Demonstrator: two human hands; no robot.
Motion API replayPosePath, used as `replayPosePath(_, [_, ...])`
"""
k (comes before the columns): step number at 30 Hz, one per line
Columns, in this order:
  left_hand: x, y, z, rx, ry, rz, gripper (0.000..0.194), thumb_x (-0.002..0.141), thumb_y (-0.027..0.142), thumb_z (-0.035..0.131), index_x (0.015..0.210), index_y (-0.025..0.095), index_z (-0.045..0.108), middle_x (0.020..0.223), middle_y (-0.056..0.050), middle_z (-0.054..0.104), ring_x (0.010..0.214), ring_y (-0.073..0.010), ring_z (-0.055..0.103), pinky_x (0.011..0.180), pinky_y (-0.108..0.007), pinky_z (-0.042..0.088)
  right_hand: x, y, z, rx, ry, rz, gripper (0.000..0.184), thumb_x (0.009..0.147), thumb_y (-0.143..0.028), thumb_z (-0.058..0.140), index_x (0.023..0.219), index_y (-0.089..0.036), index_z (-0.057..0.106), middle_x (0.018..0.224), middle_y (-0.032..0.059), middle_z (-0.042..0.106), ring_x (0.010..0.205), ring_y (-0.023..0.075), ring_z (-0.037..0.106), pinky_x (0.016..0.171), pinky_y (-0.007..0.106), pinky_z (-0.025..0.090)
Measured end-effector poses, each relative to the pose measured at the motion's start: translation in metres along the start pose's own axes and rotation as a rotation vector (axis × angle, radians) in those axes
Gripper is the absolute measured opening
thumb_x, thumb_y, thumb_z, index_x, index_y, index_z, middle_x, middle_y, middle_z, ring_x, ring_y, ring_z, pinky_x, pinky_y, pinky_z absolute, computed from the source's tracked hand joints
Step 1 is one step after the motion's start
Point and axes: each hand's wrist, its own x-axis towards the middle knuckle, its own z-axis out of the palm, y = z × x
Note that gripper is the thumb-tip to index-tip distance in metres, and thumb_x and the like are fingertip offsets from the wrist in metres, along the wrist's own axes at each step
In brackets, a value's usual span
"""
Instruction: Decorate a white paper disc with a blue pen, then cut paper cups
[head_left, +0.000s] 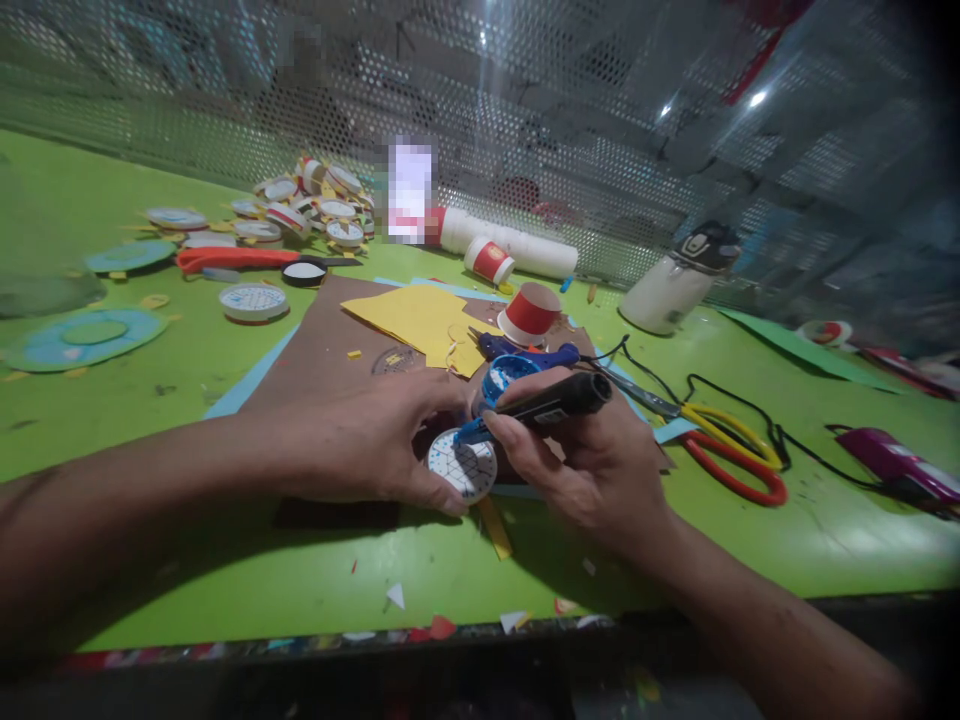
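Observation:
My left hand [382, 445] steadies a small round white disc [469, 480] between thumb and fingers. Dark crossing lines and blue dots mark the disc's face, and a yellow paper strip [495, 530] sticks out below it. In my right hand [585, 460] is a black marker [559, 400], held like a pen. Its blue-stained end touches the upper part of the disc or hovers just over it; I cannot tell which. Directly behind sits a small paint pot [504, 374] with a blue-smeared rim and white inside, partly hidden by my right hand.
Brown paper [322, 345], yellow paper [409, 320] and a red-and-white paper cup [530, 313] lie beyond my hands. Scissors [720, 440] and a corded purple device [896, 462] are at right. Orange-handled scissors [240, 260] and several piled discs [337, 208] occupy the left. A perforated screen [480, 120] stands behind.

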Motion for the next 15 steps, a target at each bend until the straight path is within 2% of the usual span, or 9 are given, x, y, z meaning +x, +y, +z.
replayPosePath(5, [-0.001,0.002,-0.001,0.010,-0.024,0.012,0.040,0.071,0.036,0.075,0.106,0.022,0.063,0.103,-0.001,0.067,0.094,-0.0222,0.060,0.074,-0.028,0.045,-0.003,-0.002,-0.001,0.072,0.016,0.050,0.005,0.087,-0.017,0.062,0.082,-0.018,0.061,0.064,-0.0032,0.063,0.052,0.0102,0.059,0.047,0.021,0.047])
replayPosePath(9, [-0.002,0.005,-0.001,0.038,0.005,0.014,0.041,0.070,0.041,0.074,0.104,0.021,0.062,0.098,-0.001,0.065,0.088,-0.0204,0.058,0.071,-0.028,0.042,-0.009,-0.002,-0.003,0.168,0.211,0.205,0.003,0.085,-0.021,0.065,0.086,-0.019,0.063,0.060,-0.0051,0.059,0.047,0.0105,0.057,0.044,0.023,0.046])
replayPosePath(11, [-0.002,0.006,-0.001,0.053,0.013,0.007,0.041,0.070,0.043,0.074,0.102,0.021,0.062,0.096,-0.001,0.064,0.084,-0.0195,0.056,0.068,-0.027,0.041,-0.011,-0.001,-0.004,0.211,0.270,0.234,0.002,0.085,-0.022,0.064,0.086,-0.020,0.064,0.056,-0.0060,0.056,0.046,0.0111,0.055,0.045,0.025,0.045])
replayPosePath(15, [-0.002,0.005,-0.001,0.061,0.029,0.043,0.040,0.069,0.043,0.075,0.099,0.020,0.062,0.093,-0.001,0.062,0.082,-0.0191,0.054,0.069,-0.027,0.039,-0.009,0.000,-0.006,0.217,0.235,0.265,0.007,0.083,-0.020,0.062,0.076,-0.018,0.063,0.053,-0.0060,0.055,0.043,0.0101,0.050,0.043,0.025,0.042])
